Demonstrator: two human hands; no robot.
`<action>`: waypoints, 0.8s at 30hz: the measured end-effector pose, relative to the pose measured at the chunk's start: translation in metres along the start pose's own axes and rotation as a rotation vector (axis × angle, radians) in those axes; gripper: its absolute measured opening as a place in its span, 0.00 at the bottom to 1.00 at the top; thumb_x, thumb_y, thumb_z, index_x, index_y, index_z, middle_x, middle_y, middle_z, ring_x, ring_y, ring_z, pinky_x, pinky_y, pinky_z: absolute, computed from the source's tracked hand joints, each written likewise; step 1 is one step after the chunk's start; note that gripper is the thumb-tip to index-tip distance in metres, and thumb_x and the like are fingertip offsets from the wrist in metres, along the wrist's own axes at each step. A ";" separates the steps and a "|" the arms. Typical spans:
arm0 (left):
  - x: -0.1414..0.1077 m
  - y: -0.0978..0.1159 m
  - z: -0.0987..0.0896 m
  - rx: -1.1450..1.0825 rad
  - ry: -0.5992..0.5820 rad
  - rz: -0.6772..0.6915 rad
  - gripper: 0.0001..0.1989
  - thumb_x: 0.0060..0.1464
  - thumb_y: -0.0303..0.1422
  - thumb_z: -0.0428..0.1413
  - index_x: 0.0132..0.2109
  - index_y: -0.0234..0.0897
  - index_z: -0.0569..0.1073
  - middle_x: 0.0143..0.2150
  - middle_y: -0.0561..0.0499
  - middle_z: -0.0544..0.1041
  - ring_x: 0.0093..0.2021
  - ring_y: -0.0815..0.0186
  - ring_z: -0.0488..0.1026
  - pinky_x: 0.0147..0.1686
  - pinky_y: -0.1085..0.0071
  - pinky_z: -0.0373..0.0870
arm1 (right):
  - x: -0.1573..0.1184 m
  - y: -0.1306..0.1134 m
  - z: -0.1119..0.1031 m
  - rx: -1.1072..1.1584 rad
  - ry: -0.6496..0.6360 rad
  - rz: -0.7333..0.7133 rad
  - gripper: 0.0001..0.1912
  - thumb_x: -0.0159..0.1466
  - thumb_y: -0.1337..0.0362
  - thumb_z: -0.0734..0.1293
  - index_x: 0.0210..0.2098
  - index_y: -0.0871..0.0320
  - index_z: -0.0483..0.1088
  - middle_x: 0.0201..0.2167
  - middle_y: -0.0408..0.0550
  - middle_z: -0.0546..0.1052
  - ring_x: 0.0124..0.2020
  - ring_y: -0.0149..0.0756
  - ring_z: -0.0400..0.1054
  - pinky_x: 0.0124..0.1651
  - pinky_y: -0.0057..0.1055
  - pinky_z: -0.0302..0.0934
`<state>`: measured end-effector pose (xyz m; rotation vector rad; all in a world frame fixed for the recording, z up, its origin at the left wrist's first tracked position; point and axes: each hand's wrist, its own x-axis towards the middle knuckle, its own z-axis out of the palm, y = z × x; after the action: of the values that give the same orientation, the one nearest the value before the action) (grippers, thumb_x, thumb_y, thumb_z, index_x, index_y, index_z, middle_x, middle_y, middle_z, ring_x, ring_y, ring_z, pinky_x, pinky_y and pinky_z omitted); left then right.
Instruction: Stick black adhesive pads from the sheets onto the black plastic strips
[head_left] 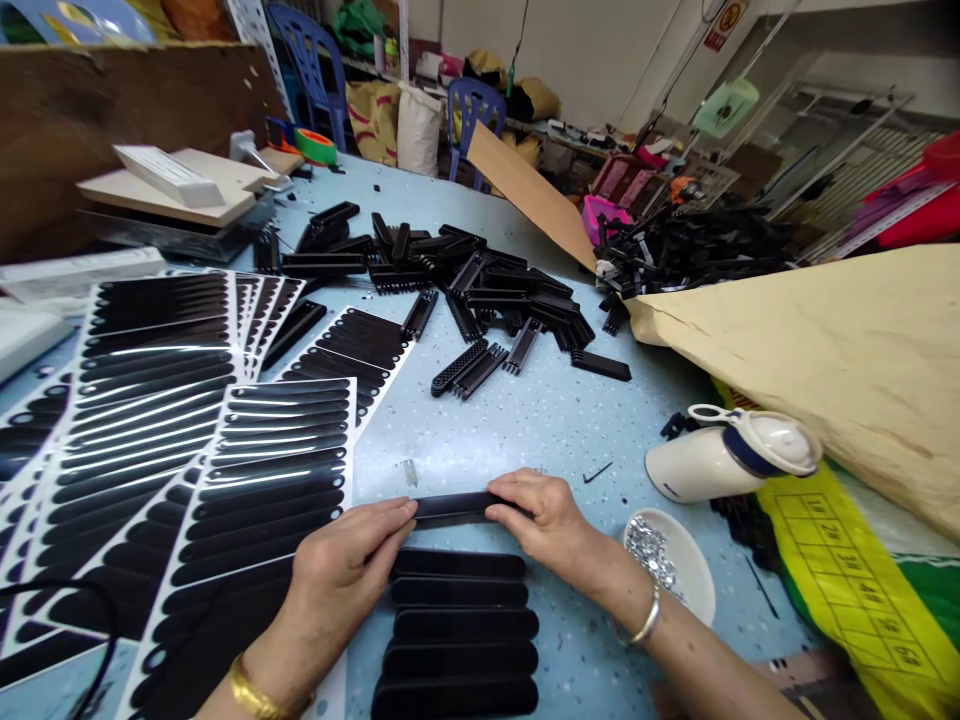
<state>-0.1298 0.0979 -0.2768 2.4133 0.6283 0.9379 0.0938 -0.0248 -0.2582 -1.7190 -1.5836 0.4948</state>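
Note:
Between my two hands lies a long flat black strip-shaped piece (453,506), just above the table surface or on it; I cannot tell which. My left hand (352,560) pinches its left end, and my right hand (544,515) grips the right end between thumb and fingers. Directly below, several similar black pieces with rounded ends (459,625) lie side by side in a column. Left of my left hand, a white-backed sheet of black oblong stickers (274,480) reaches under my wrist.
More sticker sheets (150,400) overlap at left. Loose black plastic parts (480,285) are heaped at the back of the blue table (420,430). To the right stand a white bottle (697,465) and a bowl (701,570) of small metal pieces, beside brown paper (817,340).

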 end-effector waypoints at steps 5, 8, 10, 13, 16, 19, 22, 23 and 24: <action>0.000 0.000 0.000 0.006 -0.008 -0.020 0.11 0.61 0.34 0.54 0.41 0.39 0.81 0.37 0.50 0.85 0.36 0.63 0.83 0.41 0.67 0.82 | -0.001 0.002 0.000 0.065 -0.015 0.046 0.10 0.61 0.71 0.70 0.43 0.62 0.79 0.38 0.54 0.81 0.39 0.41 0.76 0.45 0.36 0.70; 0.000 -0.001 0.001 -0.007 -0.012 -0.032 0.11 0.61 0.35 0.54 0.41 0.39 0.81 0.37 0.51 0.85 0.35 0.63 0.83 0.41 0.68 0.82 | -0.001 0.003 0.001 0.087 -0.021 0.074 0.10 0.61 0.71 0.69 0.42 0.61 0.79 0.37 0.53 0.81 0.39 0.41 0.76 0.45 0.36 0.70; -0.001 -0.001 0.002 -0.018 -0.005 -0.046 0.11 0.60 0.35 0.54 0.41 0.40 0.81 0.37 0.51 0.85 0.36 0.63 0.83 0.41 0.68 0.82 | 0.000 0.004 -0.001 0.103 -0.018 0.110 0.11 0.60 0.71 0.70 0.42 0.60 0.79 0.36 0.52 0.81 0.39 0.41 0.76 0.45 0.36 0.70; -0.001 -0.002 0.003 -0.033 0.007 -0.075 0.10 0.59 0.36 0.55 0.41 0.41 0.81 0.37 0.53 0.85 0.36 0.63 0.83 0.41 0.68 0.81 | -0.001 0.007 -0.011 0.098 0.072 0.200 0.11 0.59 0.70 0.69 0.41 0.60 0.79 0.36 0.51 0.81 0.36 0.39 0.76 0.41 0.35 0.71; 0.000 -0.002 0.002 -0.054 -0.009 -0.105 0.09 0.59 0.36 0.56 0.41 0.43 0.81 0.37 0.54 0.85 0.36 0.63 0.83 0.40 0.68 0.81 | -0.006 0.011 -0.020 0.052 0.237 0.261 0.10 0.62 0.67 0.65 0.39 0.59 0.79 0.35 0.52 0.81 0.35 0.39 0.76 0.38 0.34 0.70; 0.000 -0.002 0.001 -0.072 -0.013 -0.136 0.09 0.58 0.37 0.56 0.41 0.44 0.80 0.37 0.55 0.85 0.35 0.63 0.83 0.38 0.70 0.81 | -0.013 0.012 -0.014 0.006 0.279 0.253 0.10 0.63 0.65 0.65 0.36 0.59 0.79 0.29 0.51 0.80 0.29 0.38 0.74 0.32 0.32 0.68; 0.000 -0.003 0.001 -0.080 -0.025 -0.160 0.09 0.57 0.37 0.57 0.41 0.44 0.80 0.36 0.55 0.85 0.34 0.63 0.83 0.37 0.69 0.81 | -0.016 0.011 0.005 0.010 0.259 0.290 0.09 0.60 0.61 0.69 0.36 0.60 0.79 0.26 0.48 0.78 0.24 0.34 0.70 0.27 0.30 0.65; 0.000 -0.004 0.001 -0.081 -0.032 -0.162 0.09 0.56 0.37 0.57 0.41 0.44 0.80 0.36 0.55 0.85 0.34 0.62 0.83 0.37 0.69 0.81 | -0.016 0.011 0.012 0.014 0.271 0.307 0.09 0.59 0.61 0.70 0.34 0.60 0.79 0.25 0.47 0.77 0.23 0.34 0.69 0.26 0.29 0.64; 0.001 -0.004 0.001 -0.084 -0.044 -0.159 0.09 0.56 0.37 0.57 0.40 0.44 0.81 0.35 0.55 0.85 0.34 0.62 0.83 0.37 0.69 0.81 | -0.017 0.011 0.017 0.016 0.287 0.318 0.08 0.59 0.61 0.70 0.32 0.60 0.79 0.24 0.46 0.75 0.22 0.33 0.68 0.26 0.29 0.63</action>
<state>-0.1294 0.1016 -0.2792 2.2665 0.7386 0.8269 0.0865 -0.0362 -0.2805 -1.9428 -1.1089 0.3900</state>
